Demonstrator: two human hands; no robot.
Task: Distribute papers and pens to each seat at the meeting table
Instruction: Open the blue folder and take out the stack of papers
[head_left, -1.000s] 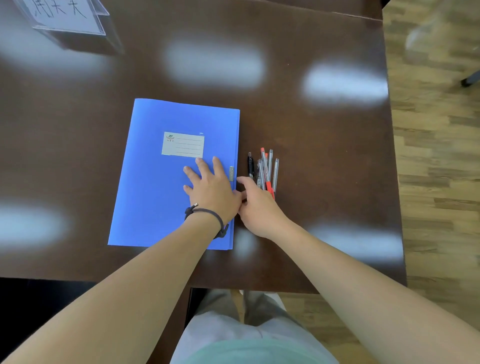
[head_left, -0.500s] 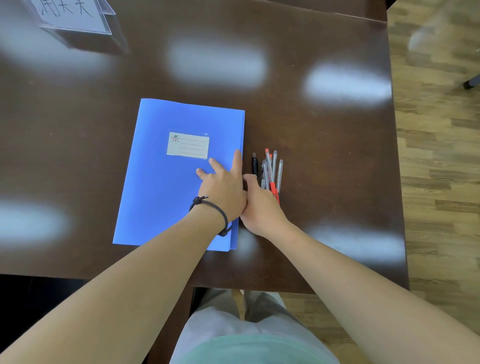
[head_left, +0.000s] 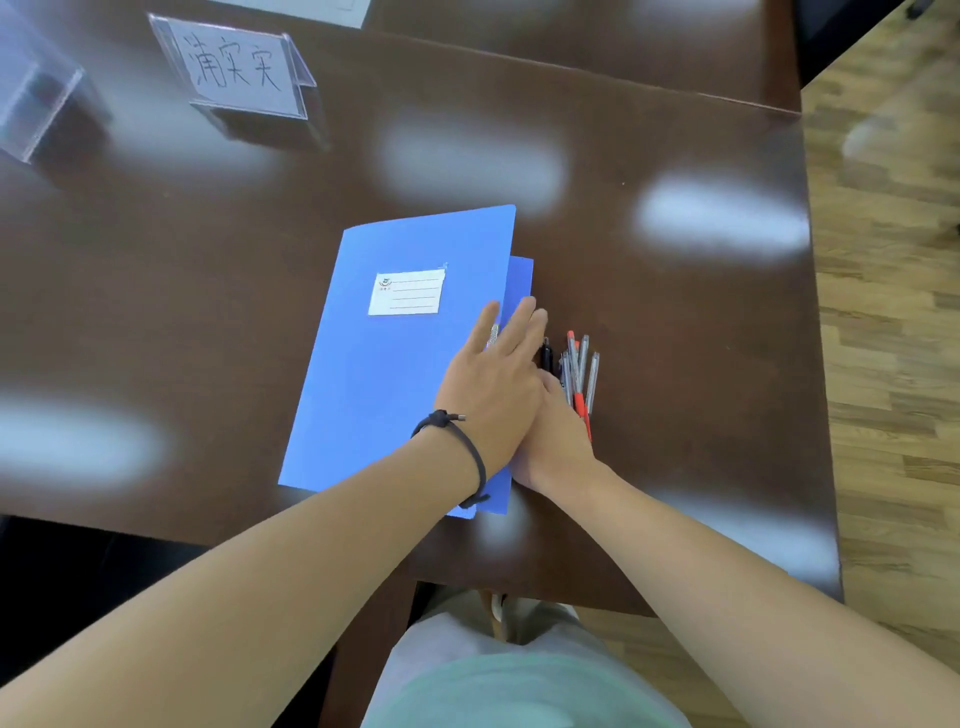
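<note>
Fingers (head_left: 511, 325) of the left hand (head_left: 493, 384) lie straight and flat along the right edge of the blue folder (head_left: 384, 364), gripping nothing, where its cover (head_left: 441, 234) stands slightly lifted off the layer beneath. The right hand (head_left: 553, 436) sits tucked against it, touching the pens (head_left: 579, 374); its fingers are hidden, so I cannot tell whether they hold one. The folder lies near the desk's (head_left: 675, 338) front edge, the pens just beside it on the right. Opening it cleanly probably means sliding fingertips under the cover only and lifting slowly, so the inner sheets stay put and the pens do not roll. A name card (head_left: 234, 67) stands well beyond.
</note>
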